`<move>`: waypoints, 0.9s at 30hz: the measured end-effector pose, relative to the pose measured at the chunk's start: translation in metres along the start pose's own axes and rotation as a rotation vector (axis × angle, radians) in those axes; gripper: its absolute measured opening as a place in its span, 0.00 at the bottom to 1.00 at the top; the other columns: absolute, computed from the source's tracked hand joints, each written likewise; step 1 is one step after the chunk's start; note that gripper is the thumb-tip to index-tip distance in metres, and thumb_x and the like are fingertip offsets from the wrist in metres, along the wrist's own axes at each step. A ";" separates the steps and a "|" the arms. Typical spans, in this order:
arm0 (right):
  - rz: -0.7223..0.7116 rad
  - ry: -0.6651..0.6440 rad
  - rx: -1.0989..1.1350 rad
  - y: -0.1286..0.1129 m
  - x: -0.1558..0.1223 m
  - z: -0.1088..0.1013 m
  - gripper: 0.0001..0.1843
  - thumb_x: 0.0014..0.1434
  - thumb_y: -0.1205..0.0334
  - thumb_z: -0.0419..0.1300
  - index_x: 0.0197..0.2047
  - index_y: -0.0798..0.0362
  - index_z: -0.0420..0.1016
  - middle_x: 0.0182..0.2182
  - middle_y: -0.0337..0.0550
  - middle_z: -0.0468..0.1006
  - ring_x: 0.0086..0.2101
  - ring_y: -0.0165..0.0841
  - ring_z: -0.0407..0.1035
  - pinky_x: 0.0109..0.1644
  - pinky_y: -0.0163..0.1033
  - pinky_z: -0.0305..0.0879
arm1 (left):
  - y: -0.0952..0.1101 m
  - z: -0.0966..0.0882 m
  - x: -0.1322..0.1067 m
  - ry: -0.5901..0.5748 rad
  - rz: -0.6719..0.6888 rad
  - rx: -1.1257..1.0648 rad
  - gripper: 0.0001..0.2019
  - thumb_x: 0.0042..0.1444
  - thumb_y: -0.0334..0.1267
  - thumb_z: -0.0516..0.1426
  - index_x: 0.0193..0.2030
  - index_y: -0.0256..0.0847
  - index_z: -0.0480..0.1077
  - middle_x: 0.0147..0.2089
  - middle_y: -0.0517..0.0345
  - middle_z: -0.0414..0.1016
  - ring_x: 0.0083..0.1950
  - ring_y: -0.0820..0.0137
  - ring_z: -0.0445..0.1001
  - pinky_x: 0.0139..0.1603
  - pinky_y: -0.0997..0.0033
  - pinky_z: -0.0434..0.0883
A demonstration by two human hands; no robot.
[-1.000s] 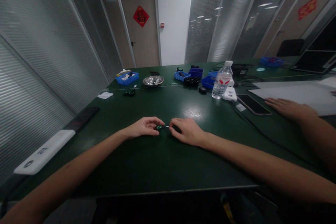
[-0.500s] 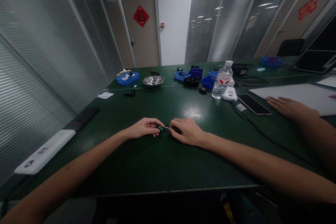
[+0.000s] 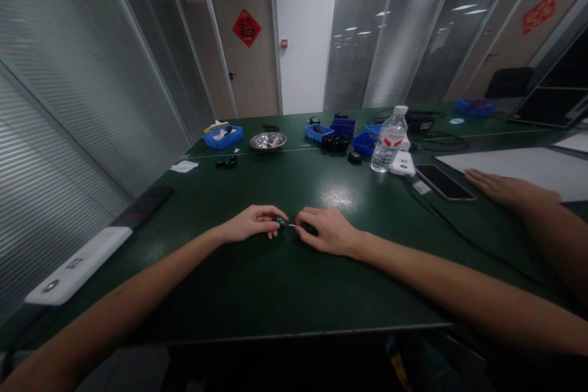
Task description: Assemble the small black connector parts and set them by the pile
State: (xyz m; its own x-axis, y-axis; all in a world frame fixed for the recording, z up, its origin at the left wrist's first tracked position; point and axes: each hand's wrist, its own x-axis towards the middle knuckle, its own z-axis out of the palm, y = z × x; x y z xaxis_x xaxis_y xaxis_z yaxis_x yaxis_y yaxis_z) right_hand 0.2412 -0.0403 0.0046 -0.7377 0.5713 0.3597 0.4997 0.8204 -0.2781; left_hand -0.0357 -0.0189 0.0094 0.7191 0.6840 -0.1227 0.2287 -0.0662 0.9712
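Note:
Over the dark green table (image 3: 257, 294), my left hand (image 3: 252, 224) pinches a small green and black part (image 3: 280, 221) between thumb and fingers. My right hand (image 3: 328, 230) is closed round the dark handle of a small screwdriver (image 3: 291, 225). Its thin metal shaft points left and meets the part, or comes very close to it; which of the two is too small to tell. Most of the handle is hidden in my right hand. Both hands are low over the table.
Ahead are a metal bowl (image 3: 269, 142), a blue basket (image 3: 223, 136) and a dark part (image 3: 226, 162). A water bottle (image 3: 390, 139) and a phone (image 3: 444, 183) stand and lie to the right. Another person's hand (image 3: 509, 188) rests by a white sheet (image 3: 528, 162). A white power bank (image 3: 80, 264) lies left.
The green and black part has turned slightly in my left fingers, and the screwdriver's shaft has tilted a little. Both hands have kept nearly the same place.

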 end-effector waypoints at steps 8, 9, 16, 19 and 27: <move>0.003 0.015 -0.026 0.001 0.000 0.001 0.11 0.71 0.56 0.53 0.47 0.52 0.73 0.37 0.42 0.76 0.30 0.29 0.67 0.34 0.35 0.57 | 0.000 0.001 0.000 -0.005 -0.001 0.015 0.18 0.63 0.43 0.62 0.58 0.38 0.73 0.45 0.53 0.76 0.41 0.70 0.75 0.45 0.65 0.72; 0.001 0.015 -0.022 0.001 0.000 0.001 0.11 0.71 0.56 0.52 0.47 0.52 0.72 0.37 0.42 0.76 0.30 0.29 0.67 0.34 0.35 0.57 | 0.001 0.001 0.000 -0.005 0.000 0.020 0.18 0.63 0.43 0.62 0.58 0.39 0.73 0.45 0.52 0.76 0.41 0.70 0.75 0.45 0.65 0.72; -0.006 0.008 -0.023 0.000 0.000 0.000 0.12 0.72 0.56 0.51 0.48 0.52 0.72 0.37 0.42 0.76 0.30 0.29 0.67 0.34 0.35 0.57 | 0.000 0.002 0.001 -0.012 0.015 0.044 0.19 0.64 0.43 0.61 0.59 0.39 0.73 0.45 0.52 0.76 0.41 0.70 0.75 0.45 0.65 0.73; -0.006 0.011 -0.022 -0.001 0.000 -0.001 0.12 0.72 0.57 0.51 0.48 0.53 0.72 0.37 0.42 0.76 0.30 0.28 0.67 0.34 0.35 0.56 | 0.000 0.002 0.001 -0.018 0.024 0.040 0.19 0.65 0.43 0.61 0.59 0.39 0.73 0.46 0.51 0.76 0.41 0.70 0.75 0.45 0.66 0.73; -0.011 0.018 -0.028 0.001 0.000 0.001 0.12 0.73 0.56 0.50 0.48 0.52 0.71 0.37 0.41 0.77 0.30 0.28 0.67 0.33 0.35 0.55 | 0.001 0.001 0.000 -0.035 0.035 0.045 0.18 0.66 0.43 0.59 0.59 0.39 0.73 0.47 0.51 0.76 0.42 0.70 0.74 0.46 0.65 0.73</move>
State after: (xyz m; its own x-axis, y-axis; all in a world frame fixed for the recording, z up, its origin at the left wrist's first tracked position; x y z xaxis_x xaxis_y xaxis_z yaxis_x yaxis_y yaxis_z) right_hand 0.2415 -0.0395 0.0035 -0.7355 0.5621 0.3784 0.5039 0.8271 -0.2490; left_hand -0.0352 -0.0199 0.0101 0.7493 0.6551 -0.0969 0.2319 -0.1225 0.9650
